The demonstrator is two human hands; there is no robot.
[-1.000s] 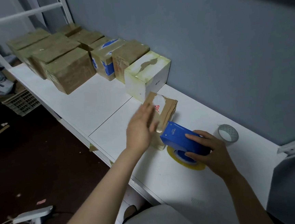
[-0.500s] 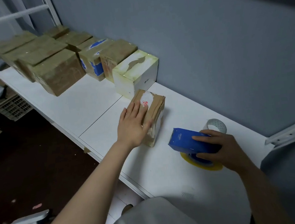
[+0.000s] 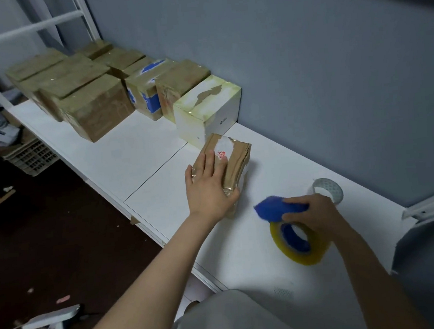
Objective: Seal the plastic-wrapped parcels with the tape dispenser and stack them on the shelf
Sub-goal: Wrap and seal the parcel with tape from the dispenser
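While our left hand [image 3: 207, 188] lies flat on top of the brown parcel [image 3: 236, 160] with the fingers straight, our right hand [image 3: 314, 213] is curled around the blue tape dispenser [image 3: 269, 208], just right of the parcel. The parcel lies on the white shelf [image 3: 160, 190], close to a white box [image 3: 205, 107] behind it. More taped boxes [image 3: 98, 111] stand far left. A small tape roll [image 3: 329, 188] lies just beyond the right hand.

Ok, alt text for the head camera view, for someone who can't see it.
A person's left hand rests flat on a brown taped parcel on a white shelf; the right hand grips a blue tape dispenser. Taped boxes line the wall.
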